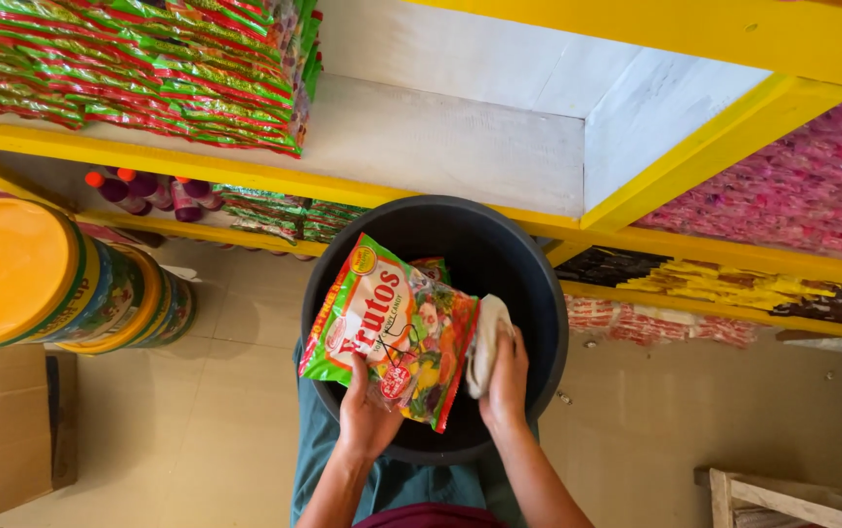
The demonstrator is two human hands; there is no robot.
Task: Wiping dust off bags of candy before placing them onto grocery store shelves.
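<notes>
Orange-lidded round tubs [20, 279] lie stacked at my far left, beside a brown cardboard box [0, 430] on the pale floor [215, 411]. Above them I see glossy red-and-green packets [147, 68] heaped on a white shelf [460, 137] with yellow edging, and small bottles [147, 194] with orange caps on the tier below. At centre, my left hand [367, 406] grips the lower edge of a green-and-red candy bag [391, 328], clear-fronted with mixed sweets showing, held tilted over the black bucket [538, 293]; another packet lies inside the bucket, mostly hidden. My right hand [507, 376] is closed around a white cloth [487, 337], pressed against the bag's right edge. Further right I see pink packets [812, 186], then yellow and dark sachets [734, 279] on lower shelves. A wooden frame [792, 494] sits at the bottom right.
</notes>
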